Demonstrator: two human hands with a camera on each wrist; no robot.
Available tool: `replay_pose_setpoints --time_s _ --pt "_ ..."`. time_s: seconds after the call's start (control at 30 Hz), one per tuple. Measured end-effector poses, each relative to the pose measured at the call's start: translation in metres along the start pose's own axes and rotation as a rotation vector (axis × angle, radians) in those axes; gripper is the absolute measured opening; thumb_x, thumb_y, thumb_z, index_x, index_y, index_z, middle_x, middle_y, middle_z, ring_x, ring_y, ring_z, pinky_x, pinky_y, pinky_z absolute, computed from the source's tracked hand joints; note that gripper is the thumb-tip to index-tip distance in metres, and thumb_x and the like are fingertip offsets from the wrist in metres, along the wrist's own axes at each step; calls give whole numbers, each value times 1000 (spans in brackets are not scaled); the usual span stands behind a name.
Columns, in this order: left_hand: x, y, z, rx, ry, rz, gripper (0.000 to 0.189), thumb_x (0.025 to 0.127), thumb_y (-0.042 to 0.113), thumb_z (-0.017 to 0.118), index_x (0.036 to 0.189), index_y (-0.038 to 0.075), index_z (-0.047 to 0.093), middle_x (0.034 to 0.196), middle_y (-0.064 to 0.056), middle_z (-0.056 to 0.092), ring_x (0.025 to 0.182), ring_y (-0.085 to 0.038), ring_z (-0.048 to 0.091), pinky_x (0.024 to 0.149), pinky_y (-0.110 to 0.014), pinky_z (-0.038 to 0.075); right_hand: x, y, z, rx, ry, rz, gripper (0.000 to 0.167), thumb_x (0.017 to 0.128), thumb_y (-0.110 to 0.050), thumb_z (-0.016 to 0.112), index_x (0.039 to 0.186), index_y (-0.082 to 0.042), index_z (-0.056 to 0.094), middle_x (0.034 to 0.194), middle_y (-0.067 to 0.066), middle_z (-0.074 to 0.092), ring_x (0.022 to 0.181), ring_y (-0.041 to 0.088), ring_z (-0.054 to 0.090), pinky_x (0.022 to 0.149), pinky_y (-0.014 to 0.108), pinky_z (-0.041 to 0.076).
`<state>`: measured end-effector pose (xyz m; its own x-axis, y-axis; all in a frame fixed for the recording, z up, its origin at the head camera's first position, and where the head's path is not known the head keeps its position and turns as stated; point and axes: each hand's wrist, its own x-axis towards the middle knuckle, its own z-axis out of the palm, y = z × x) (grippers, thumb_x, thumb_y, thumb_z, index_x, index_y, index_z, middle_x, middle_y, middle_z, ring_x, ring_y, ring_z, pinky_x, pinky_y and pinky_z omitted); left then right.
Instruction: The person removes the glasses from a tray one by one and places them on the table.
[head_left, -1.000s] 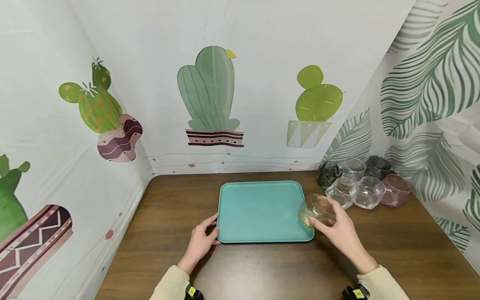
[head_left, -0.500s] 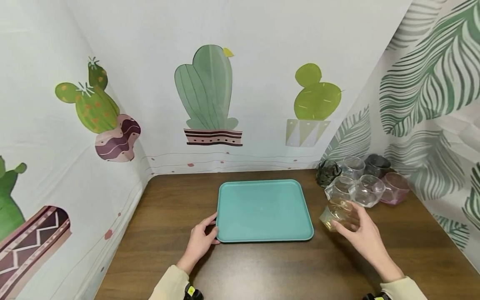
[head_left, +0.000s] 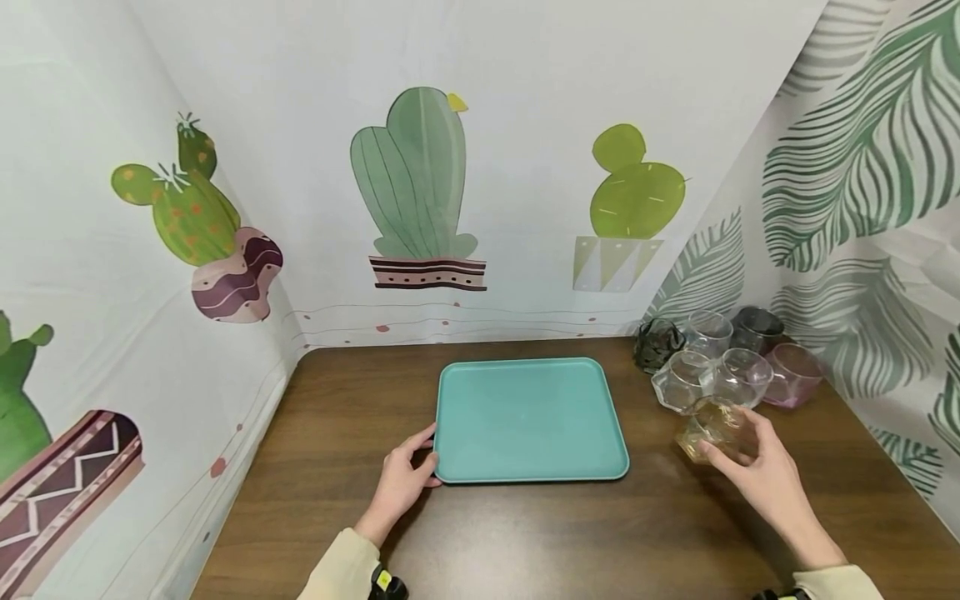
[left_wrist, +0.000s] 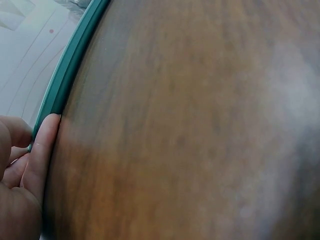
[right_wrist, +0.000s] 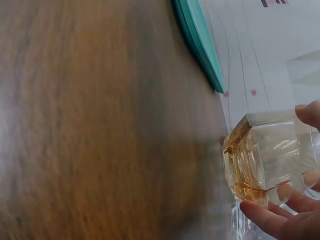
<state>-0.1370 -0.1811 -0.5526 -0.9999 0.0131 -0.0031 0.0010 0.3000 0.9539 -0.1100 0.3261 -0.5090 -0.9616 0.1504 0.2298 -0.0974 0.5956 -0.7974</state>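
My right hand (head_left: 776, 475) holds an amber-tinted glass (head_left: 705, 429) with a faceted base, thumb on one side and fingers on the other. In the right wrist view the glass (right_wrist: 275, 150) is tilted in the fingers, its thick base toward the table. A turquoise rectangular tray (head_left: 532, 421) lies to the left of it. At the tray's near left corner, my left hand (head_left: 401, 479) grips the rim, and the left wrist view shows the fingers around that rim (left_wrist: 65, 75).
Behind the held glass stands a cluster of several glasses: clear ones (head_left: 742, 379), a pink one (head_left: 793, 375), a dark grey one (head_left: 757, 329) and a dark ribbed one (head_left: 658, 343). Printed cloth (head_left: 525, 167) closes off the back and sides of the wooden table (head_left: 345, 400).
My right hand has carried the amber glass rightward, from over the tray's right edge to a spot over the table in front of the other glasses. My left hand stays at the tray.
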Motion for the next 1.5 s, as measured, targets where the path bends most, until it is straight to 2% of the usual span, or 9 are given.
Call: replay_pose_setpoints --time_s 0.27,0.6,0.83,1.03,1.27,1.5 --pt "1 -1 0 0 -4 5 49 99 -2 63 148 3 58 129 -28 61 72 -20 71 60 -29 65 2 8 1 21 5 3 78 92 -16 81 151 8 36 136 33 52 102 -23 43 77 -1 49" --pt "0 -1 0 4 -3 6 49 99 -3 63 147 2 58 129 -28 61 73 -20 71 60 -29 65 2 12 -1 13 -1 2 79 93 -16 81 151 9 35 137 36 50 102 -24 40 76 -3 48" --pt "0 0 0 5 -8 4 49 99 -3 62 148 2 57 128 -28 62 73 -20 71 60 -29 65 2 17 -1 20 -5 16 78 94 -17 79 152 8 33 137 33 49 104 -24 39 77 -4 46" --pt "0 0 0 4 -1 3 49 99 -3 62 148 2 57 129 -27 62 74 -21 71 59 -29 65 3 21 0 52 -14 -5 78 93 -10 79 152 8 32 135 30 48 102 -22 45 79 -1 49" --pt "0 -1 1 -8 3 11 49 99 -1 64 148 3 57 129 -26 62 71 -20 70 59 -29 65 1 21 -5 8 -61 34 85 96 -20 78 157 7 25 142 31 44 104 -23 37 78 -6 41" --pt "-1 -2 0 -15 6 15 49 99 -1 65 148 3 58 129 -26 62 68 -20 70 57 -29 65 -1 21 -4 -3 -62 35 86 96 -20 78 158 6 25 142 33 44 105 -24 35 78 -7 39"
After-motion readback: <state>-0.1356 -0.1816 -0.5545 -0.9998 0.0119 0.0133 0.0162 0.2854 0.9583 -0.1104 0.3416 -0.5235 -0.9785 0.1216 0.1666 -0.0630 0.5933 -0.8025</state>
